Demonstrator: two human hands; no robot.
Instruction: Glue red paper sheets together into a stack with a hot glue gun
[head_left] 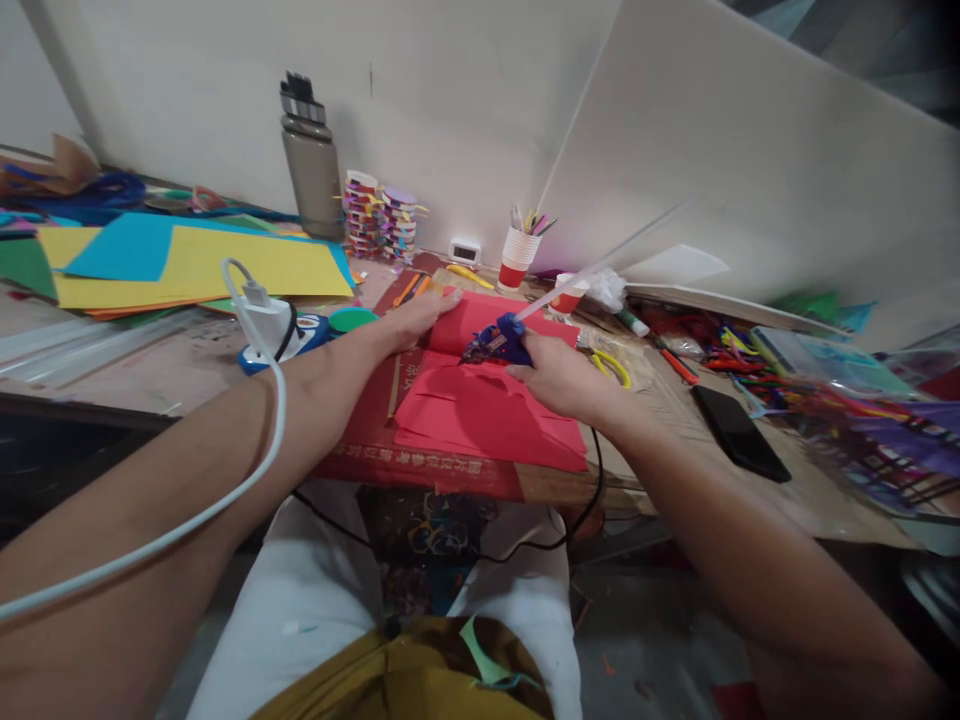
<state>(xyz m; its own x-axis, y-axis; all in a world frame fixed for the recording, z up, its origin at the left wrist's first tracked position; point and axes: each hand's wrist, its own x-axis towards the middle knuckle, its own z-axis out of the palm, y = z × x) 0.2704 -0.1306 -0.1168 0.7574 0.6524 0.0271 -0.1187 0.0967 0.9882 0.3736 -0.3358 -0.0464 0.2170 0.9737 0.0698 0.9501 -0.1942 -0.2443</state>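
Note:
My right hand (559, 372) is wrapped round a blue hot glue gun (511, 340), whose nozzle points left and down at the red paper. A long clear glue stick (600, 262) juts from the back of the gun, up and to the right. Under the gun lie red paper sheets (487, 420), with a fold or overlapping edge across the middle. My left hand (421, 315) rests with its fingers stretched out on the upper left edge of the red paper. The black cord (598, 470) hangs off the table's front edge.
A white plug (266, 320) in a blue power strip stands left, its white cable crossing my left forearm. Behind are a bottle (311, 165), paper cups (519, 255) and wrapped cup stacks (362, 215). Right lie yellow-handled scissors (613, 368) and a black phone (739, 432); coloured sheets (225, 265) lie left.

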